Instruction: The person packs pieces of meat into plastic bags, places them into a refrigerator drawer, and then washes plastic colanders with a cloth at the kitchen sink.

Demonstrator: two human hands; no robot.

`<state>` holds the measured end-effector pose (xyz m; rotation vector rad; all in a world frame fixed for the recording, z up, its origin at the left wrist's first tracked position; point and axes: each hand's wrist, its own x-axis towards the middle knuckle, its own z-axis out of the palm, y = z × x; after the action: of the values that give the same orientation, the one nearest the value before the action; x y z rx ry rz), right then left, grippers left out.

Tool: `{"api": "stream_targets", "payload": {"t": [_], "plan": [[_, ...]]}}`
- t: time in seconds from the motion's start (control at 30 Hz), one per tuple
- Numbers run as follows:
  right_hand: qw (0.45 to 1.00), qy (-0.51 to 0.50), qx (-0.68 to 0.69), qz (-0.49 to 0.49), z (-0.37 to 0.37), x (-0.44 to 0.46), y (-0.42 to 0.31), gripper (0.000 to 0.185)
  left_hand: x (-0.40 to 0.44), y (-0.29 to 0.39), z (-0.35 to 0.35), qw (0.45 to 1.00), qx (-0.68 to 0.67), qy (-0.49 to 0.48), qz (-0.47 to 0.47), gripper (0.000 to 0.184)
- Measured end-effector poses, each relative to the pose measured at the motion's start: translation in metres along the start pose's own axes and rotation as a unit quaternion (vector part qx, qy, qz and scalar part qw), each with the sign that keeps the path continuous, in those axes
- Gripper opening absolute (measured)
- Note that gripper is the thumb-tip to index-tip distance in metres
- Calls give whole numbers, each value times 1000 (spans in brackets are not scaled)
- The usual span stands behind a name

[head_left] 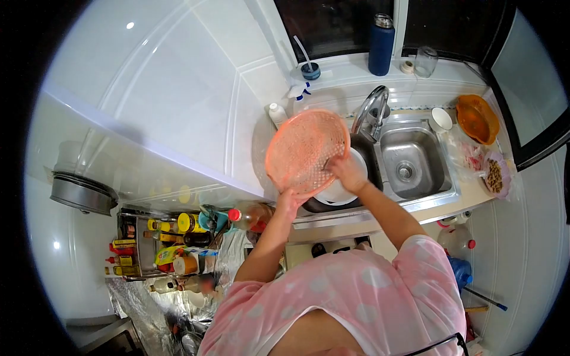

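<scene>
An orange plastic basket (pixel 303 139) with a mesh of holes is tilted up over the left sink basin. My left hand (pixel 289 203) grips its lower rim. My right hand (pixel 346 172) is at the lower right of the basket's inside, fingers bent against the mesh; whether something small and dark is between them I cannot make out. Behind and below the basket, a white bowl (pixel 350 193) sits in the left basin, partly covered by the basket and my right hand.
The chrome faucet (pixel 383 98) rises behind the basins. To the right are the second basin (pixel 415 169), a white bowl (pixel 440 120), an orange dish (pixel 477 120) and a dish of brown pieces (pixel 494 176). Bottles (pixel 190 222) crowd the lower left.
</scene>
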<state>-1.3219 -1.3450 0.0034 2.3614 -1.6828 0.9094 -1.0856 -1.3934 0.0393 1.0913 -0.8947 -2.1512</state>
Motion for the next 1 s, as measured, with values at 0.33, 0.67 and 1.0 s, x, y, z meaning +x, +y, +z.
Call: {"api": "stream_targets", "payload": {"t": [0.33, 0.67, 1.0], "plan": [[986, 61, 119, 94, 12, 20, -112, 31, 27, -22, -7, 995, 50, 87, -25, 50], [999, 5, -33, 5, -6, -28, 8, 23, -2, 26, 2, 985, 141, -30, -95, 51], [980, 15, 176, 92, -1, 22, -92, 34, 17, -36, 38, 990, -122, 64, 20, 39]]}}
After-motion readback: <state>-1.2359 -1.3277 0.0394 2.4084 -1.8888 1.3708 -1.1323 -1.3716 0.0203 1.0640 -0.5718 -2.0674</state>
